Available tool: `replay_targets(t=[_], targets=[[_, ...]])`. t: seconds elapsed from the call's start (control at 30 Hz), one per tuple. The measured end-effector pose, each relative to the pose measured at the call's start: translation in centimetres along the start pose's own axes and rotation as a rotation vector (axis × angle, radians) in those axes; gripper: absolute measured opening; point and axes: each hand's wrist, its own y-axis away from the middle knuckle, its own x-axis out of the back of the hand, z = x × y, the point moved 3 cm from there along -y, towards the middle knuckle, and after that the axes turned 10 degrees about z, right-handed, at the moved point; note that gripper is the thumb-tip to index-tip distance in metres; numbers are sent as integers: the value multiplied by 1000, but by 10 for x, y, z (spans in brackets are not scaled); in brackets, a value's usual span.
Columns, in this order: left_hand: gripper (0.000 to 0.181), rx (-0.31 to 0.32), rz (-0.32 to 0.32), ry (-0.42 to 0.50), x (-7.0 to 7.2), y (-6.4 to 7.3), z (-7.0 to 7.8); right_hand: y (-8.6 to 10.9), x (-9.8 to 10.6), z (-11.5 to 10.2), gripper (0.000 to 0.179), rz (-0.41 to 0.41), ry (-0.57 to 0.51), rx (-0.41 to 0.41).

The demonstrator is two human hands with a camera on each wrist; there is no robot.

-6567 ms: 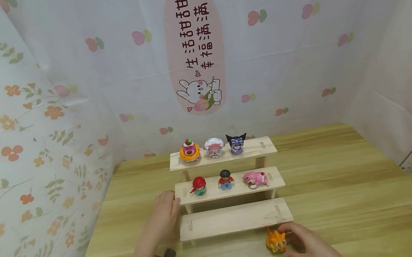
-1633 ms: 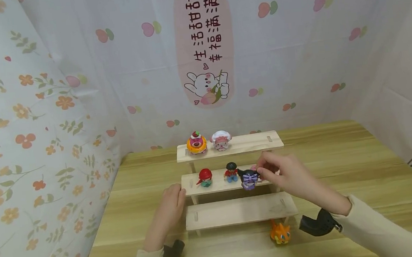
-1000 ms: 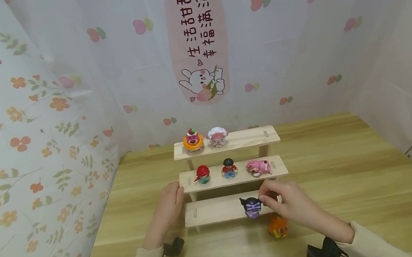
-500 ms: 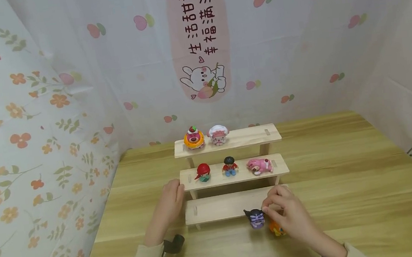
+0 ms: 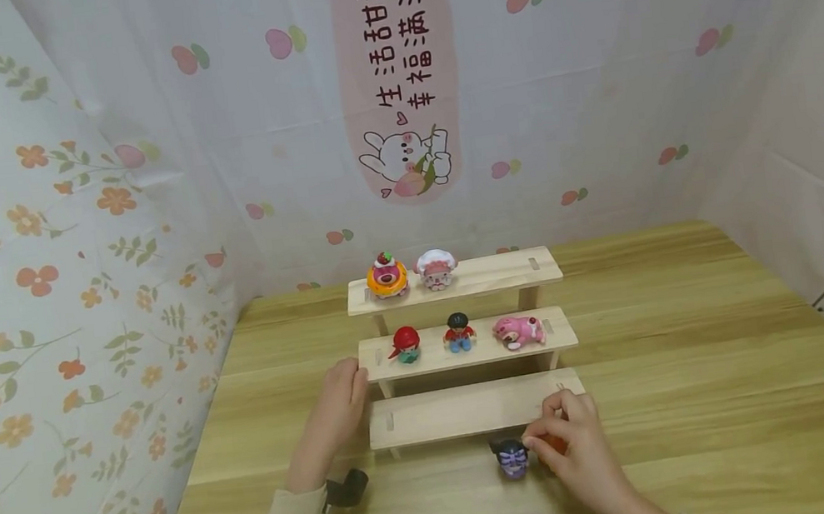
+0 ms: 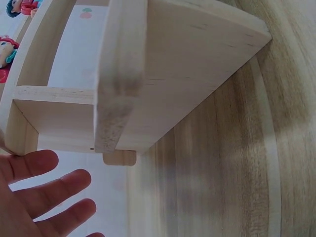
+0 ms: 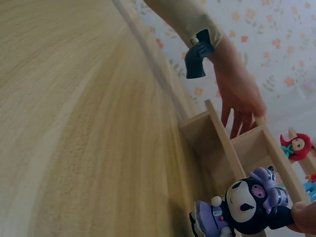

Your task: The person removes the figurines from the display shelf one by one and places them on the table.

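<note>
purple-and-black figure (image 5: 512, 461), pinched by an ear between the right hand's (image 5: 582, 455) thumb and fingers, is just in front of the bottom shelf (image 5: 466, 412). left hand (image 5: 333, 406), fingers spread, touches the middle shelf's (image 5: 432, 355) end; three toys (image 5: 459, 334) sit along it.

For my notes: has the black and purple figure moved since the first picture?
Yes, downward and toward the camera: the purple figure stood on the top shelf; now the right hand holds it in front of the bottom shelf.
</note>
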Motion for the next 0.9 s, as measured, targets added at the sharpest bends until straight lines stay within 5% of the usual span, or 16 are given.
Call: replay_targets(t=[0.4,0.9], targets=[[17,-8,-6,5,1,1,2,9,-3,6,26,56,-10,4],[18,8,-12,23,-1,1,0,13,-1,7,32,3,4,-76]])
